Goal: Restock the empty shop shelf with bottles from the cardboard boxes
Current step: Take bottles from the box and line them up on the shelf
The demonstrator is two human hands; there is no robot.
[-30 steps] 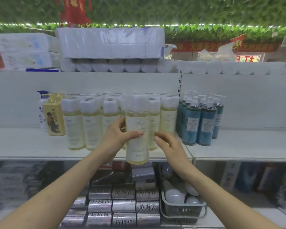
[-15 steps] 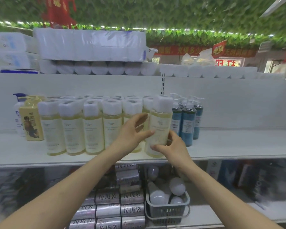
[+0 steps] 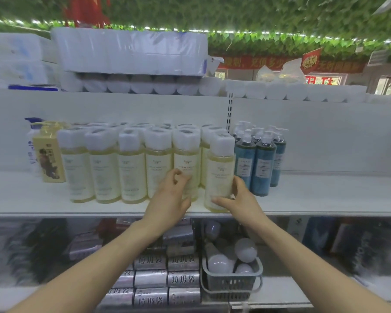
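pale-yellow bottle stood upright on white shelf, front row's right end, just beside blue pump bottles | right hand gripped its base | left hand loosely curled, holding nothing

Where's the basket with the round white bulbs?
Head view: the grey basket sits on the lower shelf, right of the silver packs, below the right hand.

Forearms extended, left hand loosely curled, apparently free, right hand gripping bottle
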